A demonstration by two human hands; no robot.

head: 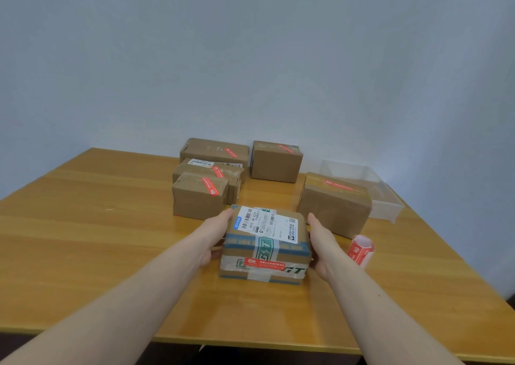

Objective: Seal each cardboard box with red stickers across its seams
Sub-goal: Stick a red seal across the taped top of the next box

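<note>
While both hands flank it, the near box (266, 243) sits on the worktop (97, 211) just in front of the person. The left hand (216, 235) lies flat against its left side with the fingers straight, and the right hand (320, 242) presses the right side the same way; neither curls round anything, so the box is clamped between open palms, not gripped. It carries a white label on top, green-printed tape round its middle, and one red sticker (264, 263) across the front face.

Behind it stand five more boxes: a front-left box (198, 197), a middle-left box (209, 171) touching it from behind, a back-left box (214, 150), a back box (276, 161) and a right box (334, 205). Each shows a red strip on its top. A sticker roll (361, 249) stands near the right hand, and a clear tray (384, 197) lies beyond the right box.

To my eye the job looks close to finished, since every box in sight bears at least one sticker. Whether the near box needs another over its top seam I cannot tell; the label and tape hide that seam. Hidden sides of the others may also lack seals.
</note>
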